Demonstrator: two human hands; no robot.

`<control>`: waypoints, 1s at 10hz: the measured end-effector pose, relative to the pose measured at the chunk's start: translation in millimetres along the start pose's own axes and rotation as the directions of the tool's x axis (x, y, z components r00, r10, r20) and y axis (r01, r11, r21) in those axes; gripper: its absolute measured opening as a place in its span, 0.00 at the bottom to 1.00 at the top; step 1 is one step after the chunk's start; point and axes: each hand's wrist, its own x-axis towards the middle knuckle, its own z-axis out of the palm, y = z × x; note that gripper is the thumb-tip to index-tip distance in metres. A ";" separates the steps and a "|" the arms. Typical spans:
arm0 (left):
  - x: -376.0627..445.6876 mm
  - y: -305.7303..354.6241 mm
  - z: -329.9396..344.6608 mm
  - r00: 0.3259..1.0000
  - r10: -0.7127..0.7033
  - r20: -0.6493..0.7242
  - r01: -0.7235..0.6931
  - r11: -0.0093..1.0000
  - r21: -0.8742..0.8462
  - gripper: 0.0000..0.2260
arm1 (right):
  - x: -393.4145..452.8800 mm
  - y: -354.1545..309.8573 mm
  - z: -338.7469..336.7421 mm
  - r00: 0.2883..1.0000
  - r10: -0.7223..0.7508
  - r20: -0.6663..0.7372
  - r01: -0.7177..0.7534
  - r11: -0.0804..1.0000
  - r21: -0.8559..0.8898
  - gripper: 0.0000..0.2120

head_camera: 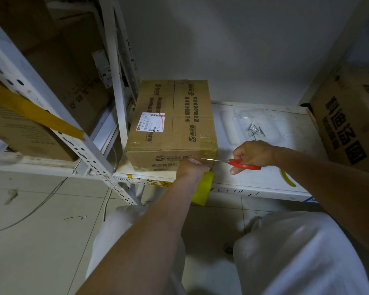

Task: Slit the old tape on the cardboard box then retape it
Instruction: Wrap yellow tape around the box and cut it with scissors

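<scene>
A brown cardboard box (pixel 173 122) with a white shipping label and glossy clear tape across its near top edge sits on a low white shelf (pixel 264 179). My left hand (pixel 191 170) is at the box's near face and holds a roll of yellow tape (pixel 202 188), which hangs below the shelf edge. My right hand (pixel 252 155) grips red-handled scissors (pixel 241 163). Their blades point left and the tip reaches the box's near face just beside my left hand.
A clear plastic tray (pixel 254 124) with several small nails lies on the shelf right of the box. Another printed cardboard box (pixel 349 122) stands at the far right. White shelving uprights (pixel 115 86) and more boxes stand at the left. A cable lies on the tiled floor (pixel 41 220).
</scene>
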 end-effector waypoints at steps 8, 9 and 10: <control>0.1 -4.9 -9.7 1.000 -0.006 0.017 0.007 0.999 -0.048 0.12 | -22.4 53.7 16.7 0.945 0.295 -0.144 -0.328 0.841 -0.430 0.28; 1.0 -4.6 -11.0 1.000 0.009 0.023 -0.008 0.999 -0.037 0.11 | -15.8 55.5 28.9 0.923 0.355 -0.147 -0.384 0.866 -0.321 0.22; -1.7 -4.0 -8.8 1.000 -0.002 0.024 0.005 0.992 -0.127 0.13 | -9.0 45.7 34.7 0.926 0.316 -0.204 -0.361 0.900 -0.243 0.16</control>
